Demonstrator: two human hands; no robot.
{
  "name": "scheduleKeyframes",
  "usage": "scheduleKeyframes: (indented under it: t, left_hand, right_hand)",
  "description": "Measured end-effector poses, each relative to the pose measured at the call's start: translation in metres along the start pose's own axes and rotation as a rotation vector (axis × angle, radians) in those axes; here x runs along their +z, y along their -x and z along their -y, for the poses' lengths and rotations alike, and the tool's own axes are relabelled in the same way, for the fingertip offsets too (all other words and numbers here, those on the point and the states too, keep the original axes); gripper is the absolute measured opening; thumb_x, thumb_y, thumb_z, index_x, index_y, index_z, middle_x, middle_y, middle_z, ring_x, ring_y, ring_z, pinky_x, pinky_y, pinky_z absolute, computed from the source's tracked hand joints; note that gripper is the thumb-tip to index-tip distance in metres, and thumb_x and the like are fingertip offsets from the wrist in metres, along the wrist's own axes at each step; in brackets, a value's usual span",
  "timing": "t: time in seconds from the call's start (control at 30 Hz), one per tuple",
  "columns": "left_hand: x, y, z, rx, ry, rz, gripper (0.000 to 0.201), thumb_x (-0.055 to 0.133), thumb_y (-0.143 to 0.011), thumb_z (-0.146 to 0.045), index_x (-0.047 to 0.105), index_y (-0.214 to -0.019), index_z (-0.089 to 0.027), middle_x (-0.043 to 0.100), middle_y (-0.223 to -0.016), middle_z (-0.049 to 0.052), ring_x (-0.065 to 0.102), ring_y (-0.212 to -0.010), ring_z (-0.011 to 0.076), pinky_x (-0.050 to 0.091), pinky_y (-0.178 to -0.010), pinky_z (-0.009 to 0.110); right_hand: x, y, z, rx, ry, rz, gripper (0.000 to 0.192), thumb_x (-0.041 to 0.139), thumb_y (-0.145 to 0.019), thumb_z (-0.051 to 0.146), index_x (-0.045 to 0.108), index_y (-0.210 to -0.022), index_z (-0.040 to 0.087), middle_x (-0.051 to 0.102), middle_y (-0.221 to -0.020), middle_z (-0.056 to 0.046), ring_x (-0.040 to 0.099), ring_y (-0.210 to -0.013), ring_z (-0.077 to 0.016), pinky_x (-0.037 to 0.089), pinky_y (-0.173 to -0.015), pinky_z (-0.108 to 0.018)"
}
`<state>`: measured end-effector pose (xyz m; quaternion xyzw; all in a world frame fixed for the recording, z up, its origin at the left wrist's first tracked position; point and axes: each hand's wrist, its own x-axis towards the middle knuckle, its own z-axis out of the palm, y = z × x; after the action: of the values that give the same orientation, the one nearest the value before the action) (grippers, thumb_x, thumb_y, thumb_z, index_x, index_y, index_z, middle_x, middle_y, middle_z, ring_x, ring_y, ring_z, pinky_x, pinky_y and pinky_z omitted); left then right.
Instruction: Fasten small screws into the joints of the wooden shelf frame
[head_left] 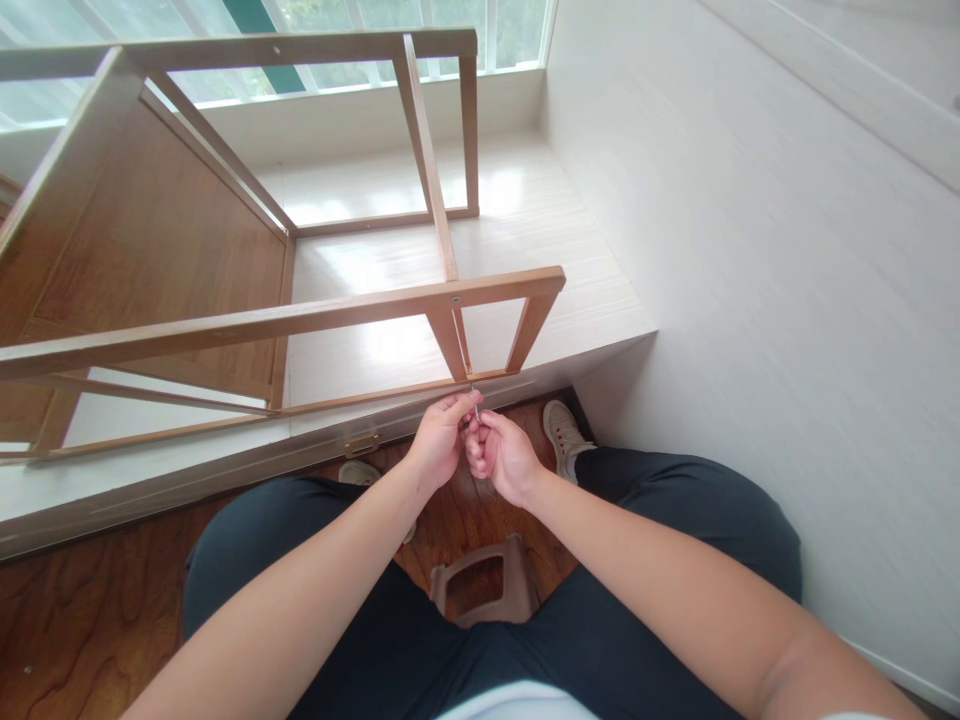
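Your two hands meet just below the centre of the view, and most of what they hold is hidden. Only a thin metal pin (pixel 475 405), perhaps a screw or a small key, shows between your fingers; its lower end is buried in your right hand (pixel 501 458) and its kind is too small to make out. Its long axis runs nearly upright, tip pointing to 12 o'clock, toward the underside of the wooden frame (pixel 315 318), right where the slanted upright meets the low front rail. Whether the tip touches the wood you cannot tell.

Your right hand's grip is curled closed around the pin's lower part. Your left hand (pixel 439 440), at 9 o'clock from it and touching it, has its fingertips pressed together at the pin's upper part.

The frame lies on its side on a pale raised platform (pixel 600 300), its left end cut off by the view's edge. A small brown stool (pixel 487 590) shows between your knees at 6 o'clock.
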<state>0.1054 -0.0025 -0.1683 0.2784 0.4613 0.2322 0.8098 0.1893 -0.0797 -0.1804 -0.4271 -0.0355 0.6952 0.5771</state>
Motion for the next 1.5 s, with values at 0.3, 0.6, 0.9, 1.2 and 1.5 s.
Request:
scheduleKeyframes:
  t: [0.3, 0.6, 0.9, 1.2, 1.5]
  left_hand:
    - [-0.001, -0.002, 0.002, 0.065, -0.026, 0.004, 0.044, 0.089, -0.065, -0.045, 0.072, -0.088, -0.012, 0.053, -0.062, -0.003, 0.051, -0.049, 0.0093, 0.043, -0.045, 0.024]
    - [-0.003, -0.003, 0.002, 0.064, -0.028, -0.001, 0.042, 0.09, -0.063, -0.046, 0.073, -0.084, -0.013, 0.054, -0.063, -0.002, 0.054, -0.058, 0.0117, 0.042, -0.051, 0.024]
    - [-0.003, -0.005, 0.001, 0.035, 0.006, -0.012, 0.04, 0.09, -0.064, -0.042, 0.069, -0.08, -0.012, 0.052, -0.06, -0.003, 0.051, -0.052, 0.0093, 0.041, -0.049, 0.023]
    - [-0.002, -0.001, 0.002, -0.007, -0.044, 0.032, 0.04, 0.086, -0.068, -0.046, 0.06, -0.072, -0.017, 0.05, -0.056, -0.006, 0.044, -0.04, 0.008, 0.035, -0.041, 0.023]
    - [-0.004, -0.006, 0.003, 0.098, -0.072, -0.021, 0.04, 0.089, -0.066, -0.045, 0.073, -0.083, -0.012, 0.054, -0.065, -0.001, 0.052, -0.059, 0.0098, 0.041, -0.054, 0.022]
  right_hand:
    - [-0.003, 0.005, -0.006, -0.343, 0.347, -0.121, 0.03, 0.057, -0.089, 0.049, 0.051, -0.08, 0.022, 0.049, -0.052, 0.007, 0.037, -0.041, -0.0085, 0.029, -0.04, -0.02]
    - [-0.004, 0.009, -0.007, -0.471, 0.635, -0.215, 0.029, 0.054, -0.095, 0.048, 0.053, -0.082, 0.022, 0.051, -0.055, 0.006, 0.045, -0.049, -0.0109, 0.036, -0.05, -0.023]
    - [-0.002, 0.001, -0.003, -0.135, 0.05, -0.049, 0.022, 0.056, -0.088, 0.041, 0.049, -0.079, 0.022, 0.049, -0.05, 0.007, 0.035, -0.038, -0.0097, 0.025, -0.038, -0.022]
    - [-0.003, -0.001, -0.005, -0.073, -0.036, -0.011, 0.024, 0.055, -0.087, 0.043, 0.052, -0.079, 0.021, 0.053, -0.051, 0.005, 0.038, -0.037, -0.0099, 0.026, -0.036, -0.021]
    - [-0.003, 0.007, -0.006, -0.426, 0.377, -0.183, 0.028, 0.055, -0.093, 0.046, 0.051, -0.08, 0.022, 0.047, -0.052, 0.008, 0.037, -0.043, -0.0086, 0.029, -0.041, -0.02]
